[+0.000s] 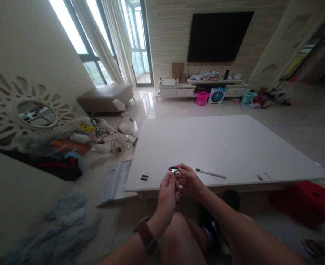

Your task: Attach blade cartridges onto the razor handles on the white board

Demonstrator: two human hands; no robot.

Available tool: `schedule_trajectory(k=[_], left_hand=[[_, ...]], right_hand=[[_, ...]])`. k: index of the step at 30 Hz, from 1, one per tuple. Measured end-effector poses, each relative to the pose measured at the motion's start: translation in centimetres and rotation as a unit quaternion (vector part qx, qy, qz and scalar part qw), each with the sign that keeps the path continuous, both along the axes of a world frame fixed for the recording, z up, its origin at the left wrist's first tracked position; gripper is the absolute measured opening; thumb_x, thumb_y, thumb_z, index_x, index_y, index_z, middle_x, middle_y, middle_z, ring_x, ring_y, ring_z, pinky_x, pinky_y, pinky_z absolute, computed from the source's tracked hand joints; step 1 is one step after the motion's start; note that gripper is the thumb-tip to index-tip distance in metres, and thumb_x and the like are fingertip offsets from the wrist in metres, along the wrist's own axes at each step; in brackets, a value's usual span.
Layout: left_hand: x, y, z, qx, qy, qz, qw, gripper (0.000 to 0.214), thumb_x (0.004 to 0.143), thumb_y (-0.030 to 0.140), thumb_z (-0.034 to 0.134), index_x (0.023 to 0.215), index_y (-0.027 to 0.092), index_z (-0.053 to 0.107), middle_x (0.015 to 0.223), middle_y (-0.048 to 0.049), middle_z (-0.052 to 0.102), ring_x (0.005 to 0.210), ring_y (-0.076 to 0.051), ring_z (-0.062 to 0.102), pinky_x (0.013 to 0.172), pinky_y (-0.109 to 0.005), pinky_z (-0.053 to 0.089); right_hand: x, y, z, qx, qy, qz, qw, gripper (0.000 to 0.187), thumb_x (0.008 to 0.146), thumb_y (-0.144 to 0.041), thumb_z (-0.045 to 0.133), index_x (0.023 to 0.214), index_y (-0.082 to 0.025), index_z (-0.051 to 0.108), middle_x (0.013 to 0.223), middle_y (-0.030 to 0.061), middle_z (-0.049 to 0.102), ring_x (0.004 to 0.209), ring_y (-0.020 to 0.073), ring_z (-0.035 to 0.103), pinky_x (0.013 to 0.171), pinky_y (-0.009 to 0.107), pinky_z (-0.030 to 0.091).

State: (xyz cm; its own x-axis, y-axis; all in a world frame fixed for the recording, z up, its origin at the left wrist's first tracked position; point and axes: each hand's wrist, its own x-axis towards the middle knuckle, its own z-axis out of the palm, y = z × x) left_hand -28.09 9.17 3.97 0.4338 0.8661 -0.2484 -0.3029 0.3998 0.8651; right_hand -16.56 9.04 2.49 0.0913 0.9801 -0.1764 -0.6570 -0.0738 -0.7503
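My left hand (168, 189) is closed around the lower, dark part of a small black-and-silver object (174, 170), held upright over the near edge of the white table (220, 143). Pinching fingers of my right hand (188, 178) grip its black top. Its exact kind is too small to make out. To the right of my hands lies a thin toothbrush-like stick (210, 173) with a dark head. A small clear piece with two black strips (144, 176) rests on the table to the left. Farther right is a small tan-and-black piece (259, 177).
A red stool-like object (308, 202) stands at the table's right front. Left of the table are an open white box (115, 182) and a chandelier (114, 138) on the floor. Grey fluffy fabric (60, 228) lies lower left. A TV cabinet (179, 91) lines the far wall.
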Motion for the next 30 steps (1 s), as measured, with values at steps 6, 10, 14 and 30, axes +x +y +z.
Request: schedule_trajectory(k=[6, 10, 14, 30], left_hand=[[-0.03, 0.07, 0.02, 0.004, -0.006, -0.011, 1.000, 0.048, 0.083, 0.065, 0.061, 0.086, 0.019, 0.050, 0.061, 0.0082, 0.044, 0.038, -0.001, 0.028, 0.035, -0.013, 0.019], [-0.12, 0.05, -0.05, 0.005, -0.009, -0.013, 1.000, 0.049, 0.081, 0.067, 0.061, 0.086, 0.019, 0.050, 0.060, 0.0085, 0.043, 0.037, -0.001, 0.026, 0.035, -0.014, 0.018], [-0.17, 0.02, -0.01, 0.015, -0.002, -0.019, 1.000, 0.048, 0.083, 0.065, 0.060, 0.087, 0.019, 0.049, 0.059, 0.0088, 0.043, 0.038, -0.001, 0.026, 0.035, -0.014, 0.020], [-0.09, -0.17, 0.21, 0.050, 0.012, -0.012, 0.999, 0.049, 0.082, 0.066, 0.061, 0.088, 0.020, 0.050, 0.058, 0.0100, 0.038, 0.039, -0.002, 0.027, 0.036, -0.014, 0.022]], right_hand=[[-0.06, 0.04, -0.07, 0.004, 0.026, 0.014, 1.000, 0.030, 0.069, -0.039, 0.084, 0.086, -0.017, 0.073, 0.091, 0.0038, 0.073, 0.066, 0.0113, 0.062, 0.049, 0.019, 0.044], [-0.04, -0.08, 0.13, 0.009, 0.029, 0.018, 0.999, 0.029, 0.072, -0.038, 0.082, 0.089, -0.018, 0.072, 0.094, 0.0036, 0.073, 0.066, 0.0108, 0.062, 0.049, 0.019, 0.045], [0.11, -0.16, 0.10, 0.019, 0.027, 0.024, 0.999, 0.025, 0.075, -0.036, 0.080, 0.091, -0.018, 0.071, 0.099, 0.0052, 0.074, 0.067, 0.0115, 0.063, 0.051, 0.020, 0.047], [0.25, -0.08, -0.71, 0.032, 0.082, 0.064, 0.994, 0.022, 0.080, -0.036, 0.075, 0.088, -0.018, 0.066, 0.105, 0.0049, 0.074, 0.060, 0.0121, 0.064, 0.048, 0.023, 0.052]])
